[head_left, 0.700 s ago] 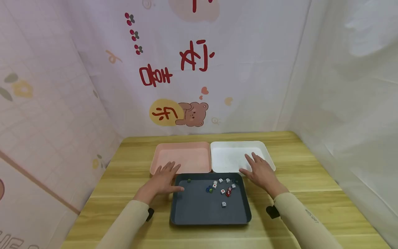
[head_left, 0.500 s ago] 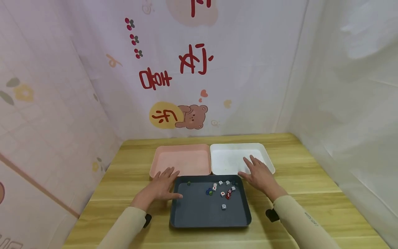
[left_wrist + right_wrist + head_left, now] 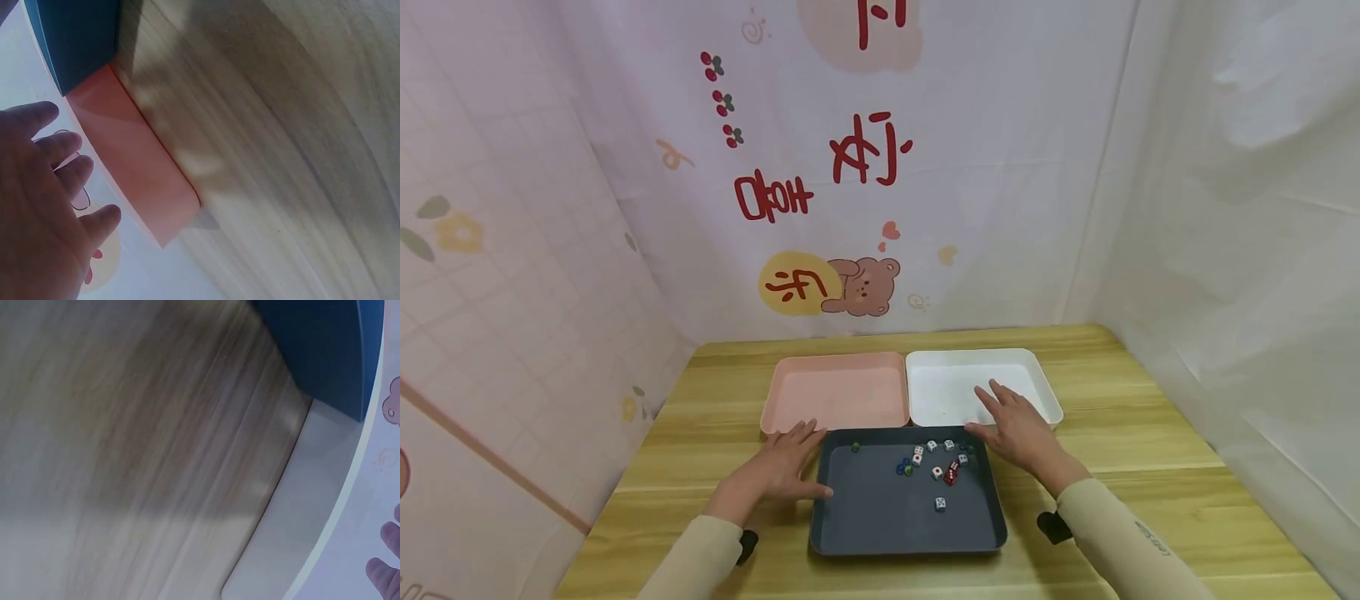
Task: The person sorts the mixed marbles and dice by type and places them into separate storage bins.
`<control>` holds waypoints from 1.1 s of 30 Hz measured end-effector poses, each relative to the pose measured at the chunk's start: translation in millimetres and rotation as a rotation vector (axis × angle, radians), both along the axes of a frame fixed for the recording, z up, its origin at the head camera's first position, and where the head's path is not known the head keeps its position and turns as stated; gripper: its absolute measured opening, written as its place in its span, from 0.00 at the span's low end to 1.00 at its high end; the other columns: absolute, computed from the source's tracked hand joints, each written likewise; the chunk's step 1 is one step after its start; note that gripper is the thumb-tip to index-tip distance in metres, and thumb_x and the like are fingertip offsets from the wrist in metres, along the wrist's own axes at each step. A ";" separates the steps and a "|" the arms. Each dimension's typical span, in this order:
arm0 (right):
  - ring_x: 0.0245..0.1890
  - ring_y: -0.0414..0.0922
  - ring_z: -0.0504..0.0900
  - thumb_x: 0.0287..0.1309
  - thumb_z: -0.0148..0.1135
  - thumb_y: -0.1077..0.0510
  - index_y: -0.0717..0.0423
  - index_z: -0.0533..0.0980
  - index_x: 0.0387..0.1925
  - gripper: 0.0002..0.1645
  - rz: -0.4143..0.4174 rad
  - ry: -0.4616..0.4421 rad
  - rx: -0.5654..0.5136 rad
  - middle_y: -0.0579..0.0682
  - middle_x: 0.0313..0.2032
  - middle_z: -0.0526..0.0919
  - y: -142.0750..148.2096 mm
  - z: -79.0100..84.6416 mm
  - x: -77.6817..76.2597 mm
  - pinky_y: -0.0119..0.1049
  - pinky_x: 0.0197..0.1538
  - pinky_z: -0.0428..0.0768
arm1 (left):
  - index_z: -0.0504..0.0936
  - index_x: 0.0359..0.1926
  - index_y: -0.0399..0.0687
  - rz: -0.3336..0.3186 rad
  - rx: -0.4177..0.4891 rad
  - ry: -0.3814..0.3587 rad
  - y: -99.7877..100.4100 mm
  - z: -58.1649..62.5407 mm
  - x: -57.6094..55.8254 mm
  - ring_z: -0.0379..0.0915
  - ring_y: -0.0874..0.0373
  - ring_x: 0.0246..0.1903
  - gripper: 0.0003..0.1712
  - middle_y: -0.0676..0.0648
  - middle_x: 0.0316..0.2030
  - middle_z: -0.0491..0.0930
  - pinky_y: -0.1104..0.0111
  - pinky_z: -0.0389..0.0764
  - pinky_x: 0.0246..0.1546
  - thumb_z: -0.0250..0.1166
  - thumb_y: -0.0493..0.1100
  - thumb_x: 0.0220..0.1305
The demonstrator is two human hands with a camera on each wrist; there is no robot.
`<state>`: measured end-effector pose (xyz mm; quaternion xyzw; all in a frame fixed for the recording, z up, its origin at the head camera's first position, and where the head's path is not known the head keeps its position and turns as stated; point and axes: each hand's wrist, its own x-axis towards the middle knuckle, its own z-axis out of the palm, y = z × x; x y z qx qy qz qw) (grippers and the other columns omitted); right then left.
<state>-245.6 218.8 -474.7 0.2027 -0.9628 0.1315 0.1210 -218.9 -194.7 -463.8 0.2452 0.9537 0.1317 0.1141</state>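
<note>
In the head view a dark grey tray (image 3: 880, 533) lies on the table with small dice inside. Several white dice (image 3: 941, 504) and a pair of red dice (image 3: 952, 473) are toward its right half. Small blue pieces (image 3: 902, 467) and green pieces (image 3: 855, 447) lie farther left. My left hand (image 3: 778, 467) is spread beside the tray's left rim, thumb reaching over it, holding nothing. My right hand (image 3: 1022, 433) hovers at the tray's upper right corner with fingers apart, overlapping the white tray. In the left wrist view the left hand (image 3: 37, 200) shows loose, separated fingers.
Behind the grey tray stand a pink tray (image 3: 838, 392) on the left and a white tray (image 3: 962, 383) on the right, side by side. The wooden table (image 3: 1150, 492) runs up to a printed cloth (image 3: 1000, 208) at the back.
My left hand has drawn back slightly, its thumb shifting left toward the tray's rim. The right hand has moved a little left. The whole head view has tilted up slightly.
</note>
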 end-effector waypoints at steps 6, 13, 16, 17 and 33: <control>0.60 0.68 0.72 0.61 0.67 0.43 0.63 0.70 0.67 0.41 0.063 0.030 -0.017 0.70 0.63 0.70 -7.8 1.6 3.3 0.59 0.62 0.68 | 0.61 0.75 0.43 -0.004 0.014 -0.014 -3.0 -2.0 0.6 0.47 0.39 0.73 0.57 0.36 0.74 0.54 0.40 0.50 0.68 0.70 0.69 0.53; 0.58 0.63 0.76 0.57 0.72 0.47 0.61 0.75 0.63 0.37 0.172 0.043 -0.003 0.65 0.59 0.76 -20.1 9.1 8.2 0.58 0.59 0.73 | 0.61 0.75 0.46 -0.004 -0.001 -0.035 -4.2 -2.9 -3.5 0.46 0.41 0.74 0.55 0.38 0.75 0.53 0.41 0.48 0.69 0.72 0.65 0.54; 0.55 0.59 0.79 0.57 0.72 0.47 0.59 0.77 0.60 0.33 0.235 0.019 0.040 0.60 0.55 0.80 -27.9 13.3 11.2 0.55 0.57 0.76 | 0.61 0.75 0.46 -0.008 -0.002 -0.039 -5.0 -2.5 -5.3 0.46 0.41 0.74 0.55 0.38 0.75 0.53 0.40 0.48 0.69 0.72 0.64 0.54; 0.53 0.57 0.80 0.57 0.72 0.47 0.58 0.78 0.59 0.32 0.256 0.012 0.066 0.58 0.53 0.81 -30.6 13.8 12.2 0.53 0.55 0.77 | 0.61 0.75 0.46 -0.009 -0.001 -0.042 -5.4 -2.4 -5.4 0.46 0.41 0.74 0.55 0.38 0.75 0.53 0.40 0.48 0.69 0.72 0.64 0.54; 0.38 0.41 0.79 0.52 0.74 0.46 0.44 0.86 0.41 0.15 0.493 -0.030 0.311 0.41 0.37 0.84 -60.1 2.5 29.8 0.38 0.35 0.72 | 0.64 0.74 0.44 -0.023 0.021 -0.050 -6.3 0.3 -5.3 0.47 0.39 0.74 0.54 0.35 0.74 0.53 0.39 0.49 0.68 0.75 0.63 0.52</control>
